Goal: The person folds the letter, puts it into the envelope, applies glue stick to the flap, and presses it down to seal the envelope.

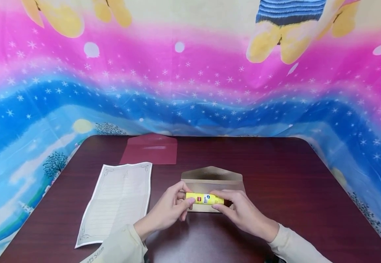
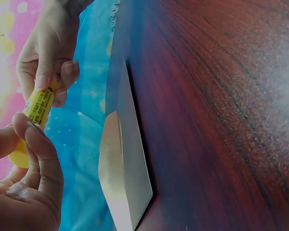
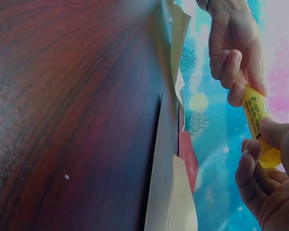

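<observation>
A yellow glue stick (image 1: 205,198) lies level between both hands, above a gold-brown envelope (image 1: 211,174) whose flap is unfolded toward the far side. My left hand (image 1: 168,206) pinches one end of the stick between thumb and fingers. At the other end, my right hand (image 1: 243,210) grips it the same way. Both wrist views show the glue stick (image 2: 39,106) held up off the table, apart from the envelope (image 3: 180,202). Part of the envelope's body is hidden behind the hands and the stick.
To the left lies a lined sheet of paper (image 1: 119,201) with an ornamental border and slightly curled edges. A red envelope (image 1: 151,151) rests behind it near the table's far edge. Around the dark wooden table (image 1: 275,164) hangs a colourful printed cloth (image 1: 210,80).
</observation>
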The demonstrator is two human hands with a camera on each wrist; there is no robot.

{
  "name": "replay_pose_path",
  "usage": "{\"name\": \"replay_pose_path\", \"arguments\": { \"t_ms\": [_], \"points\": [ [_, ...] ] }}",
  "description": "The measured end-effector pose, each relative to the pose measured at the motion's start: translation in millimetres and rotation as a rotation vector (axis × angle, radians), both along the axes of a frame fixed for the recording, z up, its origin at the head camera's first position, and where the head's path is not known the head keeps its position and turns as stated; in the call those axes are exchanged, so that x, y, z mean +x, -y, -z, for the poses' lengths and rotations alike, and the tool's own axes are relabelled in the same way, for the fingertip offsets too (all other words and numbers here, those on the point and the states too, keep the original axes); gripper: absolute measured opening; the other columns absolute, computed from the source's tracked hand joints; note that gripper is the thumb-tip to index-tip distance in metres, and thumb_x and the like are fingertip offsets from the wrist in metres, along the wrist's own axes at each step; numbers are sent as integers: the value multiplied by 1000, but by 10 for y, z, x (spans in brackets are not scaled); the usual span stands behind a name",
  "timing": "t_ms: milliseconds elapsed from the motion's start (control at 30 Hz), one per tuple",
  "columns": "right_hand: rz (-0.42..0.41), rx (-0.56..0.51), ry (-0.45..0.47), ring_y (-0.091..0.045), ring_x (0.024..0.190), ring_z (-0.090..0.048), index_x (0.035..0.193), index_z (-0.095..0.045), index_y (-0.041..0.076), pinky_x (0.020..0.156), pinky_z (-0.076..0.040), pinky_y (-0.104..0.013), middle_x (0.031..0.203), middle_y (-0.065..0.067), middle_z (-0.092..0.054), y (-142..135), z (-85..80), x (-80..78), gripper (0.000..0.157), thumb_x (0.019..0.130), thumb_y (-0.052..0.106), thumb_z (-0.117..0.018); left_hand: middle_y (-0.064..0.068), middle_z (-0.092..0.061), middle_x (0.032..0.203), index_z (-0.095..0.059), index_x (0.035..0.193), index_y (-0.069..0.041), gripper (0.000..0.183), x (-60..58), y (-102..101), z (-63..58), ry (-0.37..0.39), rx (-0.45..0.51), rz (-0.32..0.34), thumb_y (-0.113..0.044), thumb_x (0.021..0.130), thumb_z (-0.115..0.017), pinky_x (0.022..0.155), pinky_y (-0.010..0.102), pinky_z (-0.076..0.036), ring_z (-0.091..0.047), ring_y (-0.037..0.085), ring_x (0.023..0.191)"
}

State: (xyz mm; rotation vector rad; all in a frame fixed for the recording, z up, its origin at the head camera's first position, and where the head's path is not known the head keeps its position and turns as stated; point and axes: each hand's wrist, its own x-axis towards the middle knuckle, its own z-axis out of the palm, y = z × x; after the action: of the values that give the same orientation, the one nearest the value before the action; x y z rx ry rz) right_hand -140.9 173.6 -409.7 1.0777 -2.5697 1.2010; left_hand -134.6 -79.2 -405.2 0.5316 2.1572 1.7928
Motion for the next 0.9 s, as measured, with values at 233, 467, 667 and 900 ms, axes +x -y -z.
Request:
{"name": "replay_pose_path", "arguments": {
  "t_ms": [233,467,667,900],
  "points": [
    [3,3,40,2,79,-57,120,-72,14,60,-50,-18,107,3,-74,28,-3,-14,26,94,17,-71,28,-61,78,-48,103,4,16,-1,3,35,8,23,1,-6,100,-60,45,20,-43,-52,6,46],
    [-5,-18,81,4,71,-54,118,-73,13,59,-50,-19,104,-1,-74,56,50,-12,24,95,19,-70,18,-63,79,-48,103,3,18,26,21,71,13,19,-1,-10,100,-60,43,23,-46,-52,6,44],
    [-2,-39,101,6,64,-53,118,-73,14,55,-51,-20,100,1,-73,88,57,-9,23,96,22,-70,21,-62,78,-47,101,3,20,35,21,64,5,18,-11,-12,101,-60,44,22,-46,-50,5,43],
    [5,-10,96,5,70,-57,116,-73,20,59,-53,-21,99,7,-71,84,80,-8,22,94,21,-72,22,-63,78,-47,101,3,20,38,19,94,14,10,4,-12,100,-61,43,25,-46,-51,5,43]
  ]
}}
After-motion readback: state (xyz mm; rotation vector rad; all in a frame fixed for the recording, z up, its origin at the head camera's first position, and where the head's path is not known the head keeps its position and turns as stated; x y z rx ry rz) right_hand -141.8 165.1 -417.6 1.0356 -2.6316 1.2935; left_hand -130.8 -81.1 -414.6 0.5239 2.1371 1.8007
